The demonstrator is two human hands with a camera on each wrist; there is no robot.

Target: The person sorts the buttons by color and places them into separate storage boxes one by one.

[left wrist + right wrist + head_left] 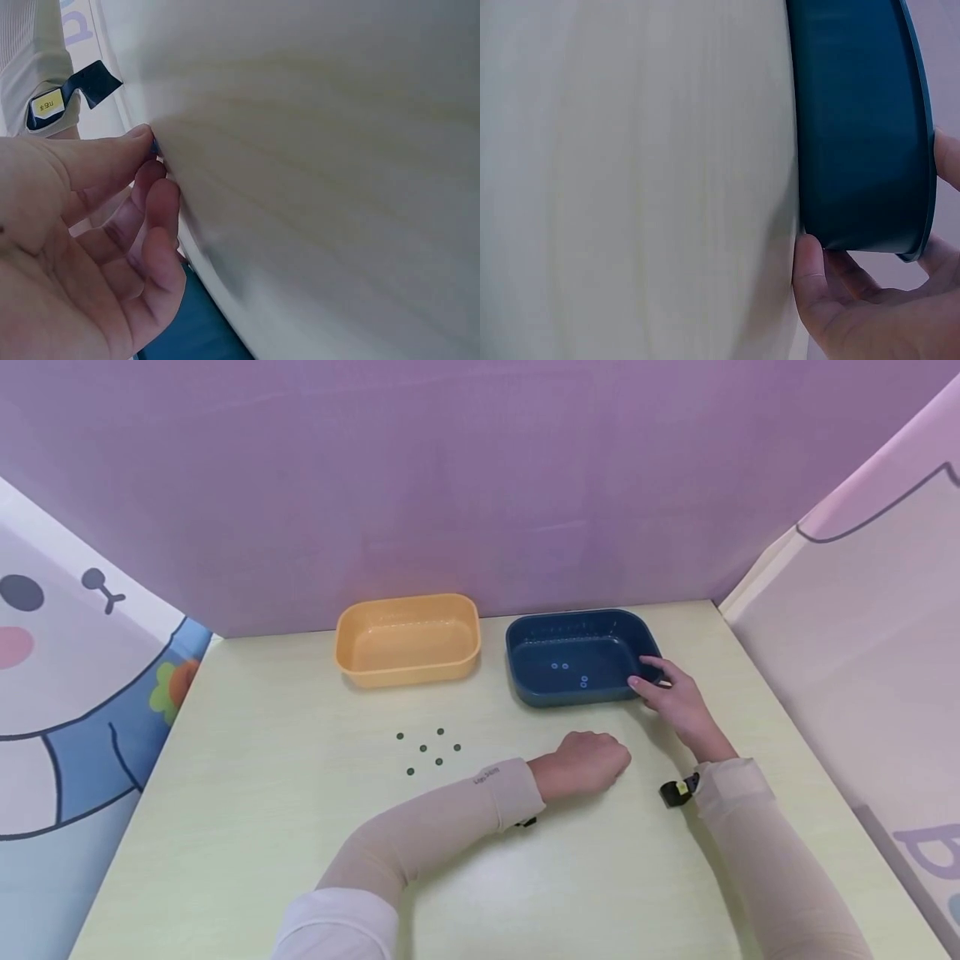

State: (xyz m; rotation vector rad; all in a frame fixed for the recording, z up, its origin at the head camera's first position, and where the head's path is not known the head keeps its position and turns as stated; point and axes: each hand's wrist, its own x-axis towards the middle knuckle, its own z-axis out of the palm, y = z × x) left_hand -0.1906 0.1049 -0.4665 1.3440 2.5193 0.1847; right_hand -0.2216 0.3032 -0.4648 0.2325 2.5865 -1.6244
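Observation:
My left hand [585, 762] is just above the table in front of the dark blue tray [573, 699], its fingers curled. In the left wrist view its thumb and forefinger pinch a small dark blue piece [154, 145], mostly hidden by the fingertips. At the tray's right front corner, my right hand [678, 702] grips the wall and rim. Several small blue ring-like discs [565, 666] lie on the tray's floor. Left of the left hand, several small dark green discs [423, 748] are scattered on the table.
A yellow-orange tray [408, 677] stands at the back, left of the blue one. Behind both rises a purple backdrop [450, 485]. Printed panels border the pale table [247, 793] on the left and right. Each sleeve has a small black device [677, 792] at the wrist.

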